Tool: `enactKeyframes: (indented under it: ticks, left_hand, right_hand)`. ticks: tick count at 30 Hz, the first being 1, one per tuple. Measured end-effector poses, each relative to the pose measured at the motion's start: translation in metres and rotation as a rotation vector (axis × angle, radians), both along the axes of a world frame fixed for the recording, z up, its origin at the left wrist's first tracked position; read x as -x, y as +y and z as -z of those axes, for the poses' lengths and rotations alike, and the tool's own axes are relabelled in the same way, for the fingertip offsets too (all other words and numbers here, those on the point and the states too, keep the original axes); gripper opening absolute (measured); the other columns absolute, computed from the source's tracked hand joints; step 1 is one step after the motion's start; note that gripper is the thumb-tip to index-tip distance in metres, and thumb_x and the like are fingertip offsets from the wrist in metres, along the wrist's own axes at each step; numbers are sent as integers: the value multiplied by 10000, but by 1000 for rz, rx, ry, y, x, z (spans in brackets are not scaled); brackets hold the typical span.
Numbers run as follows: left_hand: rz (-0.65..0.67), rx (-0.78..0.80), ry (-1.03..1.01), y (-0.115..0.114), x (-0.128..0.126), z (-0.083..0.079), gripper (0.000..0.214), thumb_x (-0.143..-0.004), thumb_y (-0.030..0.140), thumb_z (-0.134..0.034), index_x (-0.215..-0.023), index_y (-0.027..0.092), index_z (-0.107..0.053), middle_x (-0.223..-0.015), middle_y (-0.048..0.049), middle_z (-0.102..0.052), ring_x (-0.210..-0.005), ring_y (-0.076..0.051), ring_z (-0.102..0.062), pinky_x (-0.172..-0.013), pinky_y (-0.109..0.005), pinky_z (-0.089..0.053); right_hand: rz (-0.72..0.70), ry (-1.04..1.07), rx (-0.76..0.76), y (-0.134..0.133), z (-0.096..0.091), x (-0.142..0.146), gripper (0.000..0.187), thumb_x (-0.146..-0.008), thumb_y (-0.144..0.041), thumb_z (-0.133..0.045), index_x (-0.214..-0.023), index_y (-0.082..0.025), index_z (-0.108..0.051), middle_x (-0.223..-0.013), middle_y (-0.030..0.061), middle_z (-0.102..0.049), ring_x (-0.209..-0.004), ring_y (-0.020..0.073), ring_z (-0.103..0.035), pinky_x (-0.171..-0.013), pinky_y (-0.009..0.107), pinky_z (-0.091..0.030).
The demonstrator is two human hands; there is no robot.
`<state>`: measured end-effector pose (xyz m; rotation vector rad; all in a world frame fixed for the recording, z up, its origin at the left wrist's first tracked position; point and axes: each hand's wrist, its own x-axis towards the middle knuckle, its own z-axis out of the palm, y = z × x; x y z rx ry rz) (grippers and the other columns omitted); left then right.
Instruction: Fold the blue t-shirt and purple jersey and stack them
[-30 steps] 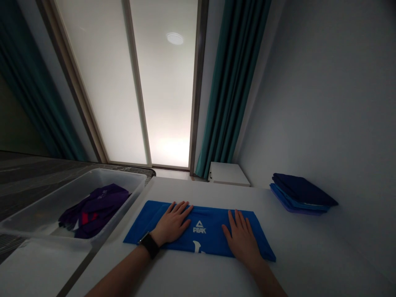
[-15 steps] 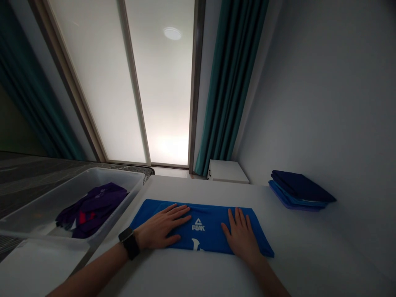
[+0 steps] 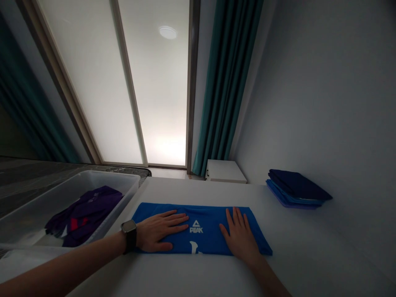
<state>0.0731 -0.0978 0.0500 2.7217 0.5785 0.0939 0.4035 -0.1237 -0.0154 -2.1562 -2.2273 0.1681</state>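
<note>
A bright blue garment (image 3: pixel 204 214) with a white PEAK logo lies folded into a long strip on the white table (image 3: pixel 216 272). My left hand (image 3: pixel 157 231), with a dark watch on its wrist, rests flat on the strip's left part, fingers stretched toward the logo. On the right part lies my right hand (image 3: pixel 239 235), also flat, with its fingers spread and pointing away from me. Neither hand grips anything.
A clear plastic bin (image 3: pixel 37 206) at the left holds crumpled purple and red clothes (image 3: pixel 83 208). A stack of folded dark blue garments (image 3: pixel 295 189) sits at the table's far right by the wall. Behind stand a small white cabinet (image 3: pixel 224 171), teal curtains and a frosted window.
My left hand has slid leftward along the blue strip and turned so its fingers point right. My right hand has barely moved. The camera view has tilted slightly.
</note>
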Motion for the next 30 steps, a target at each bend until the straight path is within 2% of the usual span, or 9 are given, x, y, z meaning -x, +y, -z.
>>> enactKeyframes:
  ticks: [9,12,16,21,25,30]
  left_hand:
    - [-125,38,71,-16,-10,1,651,-969,529,-431,-1534,350,-161,-1595,0,-194,-1455,-282,-232,-1205,-509,-119]
    - [-87,65,55,-14,-13,-9,636,-960,517,-458,-1525,347,-220,-1585,-5,-232,-1451,-287,-244,-1206,-522,-92]
    - [55,46,16,0,-17,-21,610,-943,466,-503,-1506,356,-293,-1569,12,-282,-1440,-264,-282,-1218,-472,-107]
    - [134,106,-24,10,-18,-14,645,-899,484,-556,-1492,365,-331,-1561,23,-299,-1419,-277,-325,-1208,-450,-184]
    - [82,89,9,-1,-19,-5,662,-938,458,-508,-1528,346,-229,-1585,6,-231,-1442,-282,-268,-1208,-470,-167]
    - [-18,-13,31,-22,-29,1,658,-980,478,-431,-1546,332,-129,-1600,-6,-174,-1456,-267,-229,-1206,-463,-174]
  right_hand:
    - [-148,9,30,25,-11,-13,778,-955,-641,-119,-1544,-133,-142,-1619,90,-94,-1486,228,19,-1192,434,32]
    - [-75,-17,18,16,-17,-2,749,-968,-594,-152,-1542,-114,-151,-1613,120,-111,-1486,248,-9,-1190,439,21]
    - [64,-42,10,-3,-22,24,729,-966,-545,-221,-1544,-107,-147,-1604,159,-132,-1480,307,-53,-1176,498,-35]
    - [123,-21,70,-12,-15,41,754,-958,-584,-223,-1543,-112,-161,-1600,176,-123,-1473,348,-72,-1152,568,-43]
    - [37,-6,50,-2,-9,29,760,-953,-623,-192,-1548,-154,-135,-1609,150,-82,-1481,314,-26,-1158,553,2]
    - [-151,19,96,22,-17,3,776,-939,-666,-178,-1550,-192,-110,-1618,113,-50,-1485,274,15,-1169,511,19]
